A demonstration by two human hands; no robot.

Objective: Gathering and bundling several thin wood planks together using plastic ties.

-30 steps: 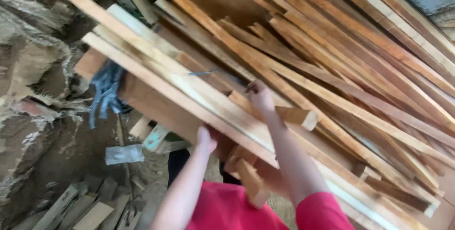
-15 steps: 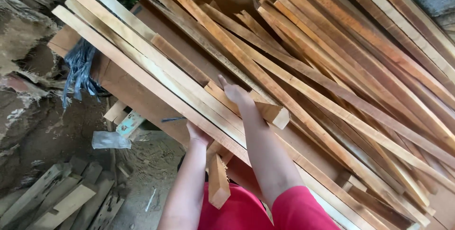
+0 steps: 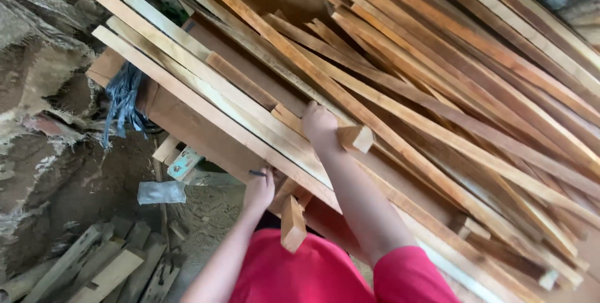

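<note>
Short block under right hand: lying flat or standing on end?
Flat: the short block lies along the slats, cut end showing, right hand on it.

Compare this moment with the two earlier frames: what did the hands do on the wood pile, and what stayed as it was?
The right hand, spread flat half a second ago, has closed over the short wooden strip lying on the stacked planks. The left hand stays under the edge of the pale front plank, shifted only slightly. The short block below still hangs there, and the pile itself looks unmoved.

rough timber yard or woodworking shed, stacked sawn wooden slats (image 3: 437, 90), dirt floor (image 3: 94, 184), offcuts (image 3: 106, 265)
</note>
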